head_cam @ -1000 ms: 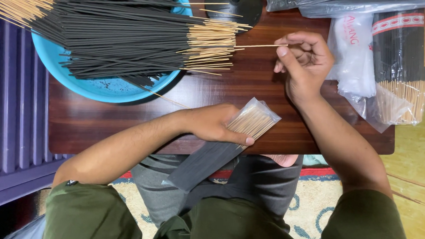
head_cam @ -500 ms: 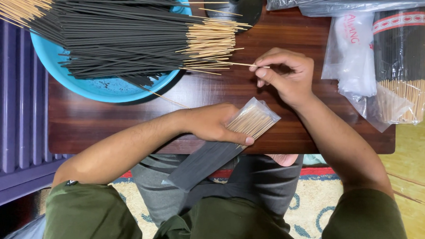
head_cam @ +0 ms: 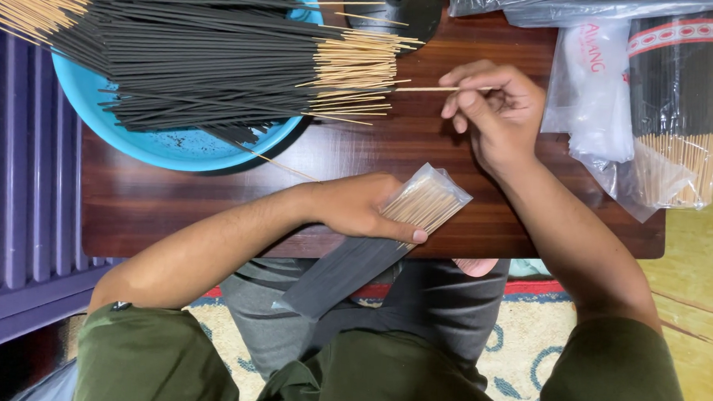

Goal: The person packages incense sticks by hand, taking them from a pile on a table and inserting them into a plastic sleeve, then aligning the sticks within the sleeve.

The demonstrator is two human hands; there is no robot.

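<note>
Pinching a single incense stick (head_cam: 427,88) by its bare bamboo end, the right hand (head_cam: 495,110) is hovering over the dark wooden counter (head_cam: 424,147), its thumb and forefinger pressed together on the thin stick while the other fingers are curling loosely inward. The stick is lying nearly level, its far end reaching into the bamboo tips of the loose pile of black incense sticks (head_cam: 209,63), which is heaped across a blue plastic basin (head_cam: 164,146) at the counter's left end.

The left hand (head_cam: 356,204) is resting at the near edge of the counter, fingers closed around a clear plastic sleeve of incense sticks (head_cam: 387,239). The sleeve is lying tilted: its open mouth, showing pale bamboo ends, is sitting on the counter just beside the thumb, and its black lower part is hanging past the edge over the person's lap.

On the right end of the counter, a filled packet of black incense sticks (head_cam: 675,103) is lying beside a white plastic bag (head_cam: 590,83). A round black base (head_cam: 387,7) is standing at the far edge, just beside the basin. A purple ribbed surface (head_cam: 16,174) is running along the left.
</note>
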